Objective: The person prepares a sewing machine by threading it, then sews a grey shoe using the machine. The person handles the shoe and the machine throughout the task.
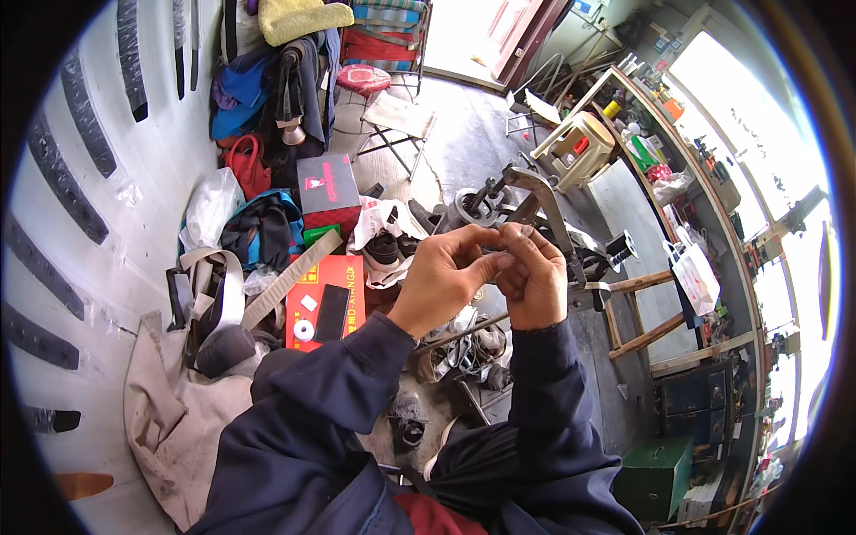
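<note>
At mid-view: hands [448, 278] [542, 278] raised close together, fingers [474, 237] bent inward; whether gripping anything, cannot tell.

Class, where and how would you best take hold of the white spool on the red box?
Probably by its round outer rim, from above, fingers on opposite sides: the white spool seems to lie round face up on the red box, uncovered, with a flat black slab to its right.

Grey metal machine [547, 196], curved arm up top, lower pt partly hidden; anything pinched nearby too sm. to ID.
</note>
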Available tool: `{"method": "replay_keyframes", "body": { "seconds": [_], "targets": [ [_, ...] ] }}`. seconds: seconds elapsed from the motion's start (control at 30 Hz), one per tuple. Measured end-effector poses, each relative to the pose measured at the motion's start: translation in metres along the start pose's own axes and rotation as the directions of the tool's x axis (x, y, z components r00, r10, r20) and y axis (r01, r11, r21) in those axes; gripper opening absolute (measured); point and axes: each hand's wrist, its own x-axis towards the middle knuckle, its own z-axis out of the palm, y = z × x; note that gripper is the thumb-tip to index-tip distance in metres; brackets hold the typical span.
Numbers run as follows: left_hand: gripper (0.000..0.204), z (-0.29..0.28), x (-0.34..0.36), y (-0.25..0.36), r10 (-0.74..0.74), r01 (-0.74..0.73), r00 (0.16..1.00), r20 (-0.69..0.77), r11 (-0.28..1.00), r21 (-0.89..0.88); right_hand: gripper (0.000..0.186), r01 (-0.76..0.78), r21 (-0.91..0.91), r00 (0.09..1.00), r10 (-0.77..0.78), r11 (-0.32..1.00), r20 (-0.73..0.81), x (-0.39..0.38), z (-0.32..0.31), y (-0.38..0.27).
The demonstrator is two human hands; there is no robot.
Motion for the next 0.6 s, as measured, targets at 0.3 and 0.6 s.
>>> {"method": "replay_keyframes", "body": {
  "seconds": [0.3, 0.6],
  "targets": [
    [0.009, -0.007, -0.009, -0.006, -0.067, 0.052, 0.992, -0.108, 0.99, -0.134, 0.008, -0.007, -0.044, 1.0, 0.006, 0.999, -0.014, 0.006, -0.003, 0.002],
    [0.019, -0.004, -0.011, 0.007, -0.16, 0.132, 0.983, -0.086, 0.954, -0.269, 0.008, 0.032, -0.105, 0.999, -0.033, 0.994, -0.003, 0.005, 0.002, 0.004]
  ]
}}
